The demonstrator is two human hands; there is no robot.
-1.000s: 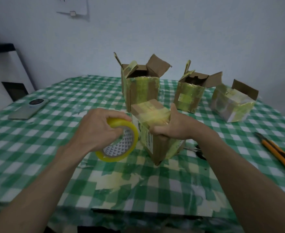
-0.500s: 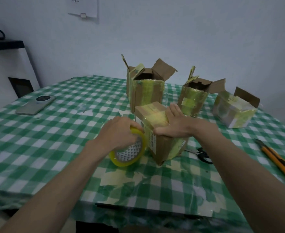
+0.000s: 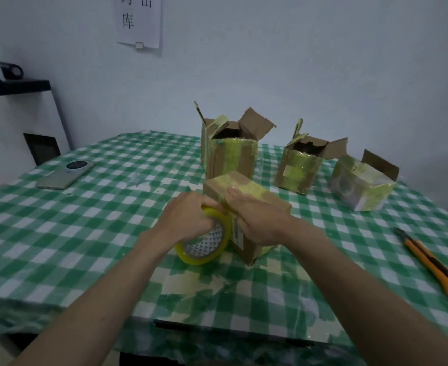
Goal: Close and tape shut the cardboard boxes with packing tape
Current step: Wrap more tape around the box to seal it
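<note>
Now the left hand, gripping the yellow roll of packing tape, has closed in against the small closed cardboard box mid-table; the flat right hand has slid forward, likely smoothing the strip.

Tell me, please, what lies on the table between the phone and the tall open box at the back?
In the head view, nothing stands between the phone and the tall open box: only checked tablecloth, with some pale scraps of tape stuck to it.

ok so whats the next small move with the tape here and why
Probably pull the roll down the box's near side. The left hand grips it against the top edge, while the right hand presses the tape on top.
</note>
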